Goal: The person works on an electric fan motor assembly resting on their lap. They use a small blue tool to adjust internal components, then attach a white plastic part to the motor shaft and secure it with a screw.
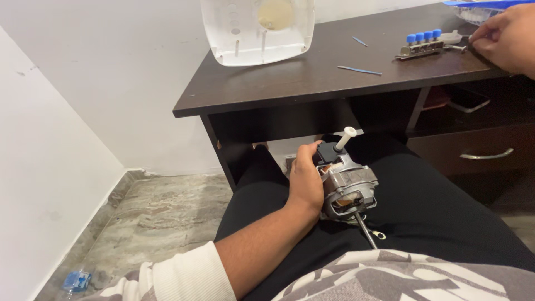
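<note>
Resting on the lap in black trousers, the left hand (305,181) is wrapped around a grey metal electric motor with a white plastic shaft tip (346,187), fingers closed on its housing; a thin steel rod (365,231) sticks out below. Up on the dark brown wooden worktop (312,78), the right hand (506,38) lies at the far edge, fingers curled, touching a small metal part just beside a metal switch block with four blue buttons (422,44). A white plastic casing (257,30) stands further left.
</note>
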